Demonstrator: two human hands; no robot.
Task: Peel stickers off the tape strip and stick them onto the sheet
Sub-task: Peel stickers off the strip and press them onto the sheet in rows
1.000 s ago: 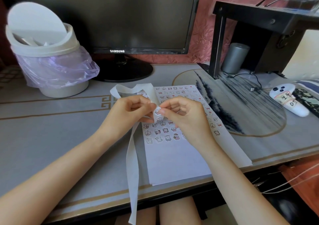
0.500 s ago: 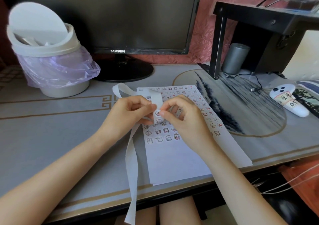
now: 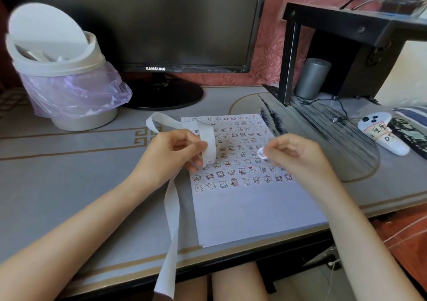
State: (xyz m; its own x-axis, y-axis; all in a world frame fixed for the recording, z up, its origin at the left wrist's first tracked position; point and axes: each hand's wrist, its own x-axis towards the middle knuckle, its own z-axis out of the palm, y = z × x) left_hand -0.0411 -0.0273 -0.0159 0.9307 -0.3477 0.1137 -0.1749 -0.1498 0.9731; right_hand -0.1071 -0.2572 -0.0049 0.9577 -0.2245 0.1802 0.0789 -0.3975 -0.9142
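Observation:
A white sheet (image 3: 249, 213) lies on the desk, its upper part covered with rows of small cartoon stickers. My left hand (image 3: 172, 153) pinches a long white tape strip (image 3: 171, 217) that loops up behind the hand and hangs down over the desk's front edge. My right hand (image 3: 293, 155) hovers over the sheet's right side, a small round sticker (image 3: 261, 152) pinched at its fingertips. The two hands are apart.
A white bin with a purple bag (image 3: 62, 81) stands at the back left. A black Samsung monitor (image 3: 175, 28) sits behind the sheet. At the right are a black stand (image 3: 346, 46), a grey cylinder (image 3: 313, 78) and a white controller (image 3: 383, 134).
My right hand has pulled away to the right from the strip, taking a sticker with it. My left hand still holds the strip in about the same place.

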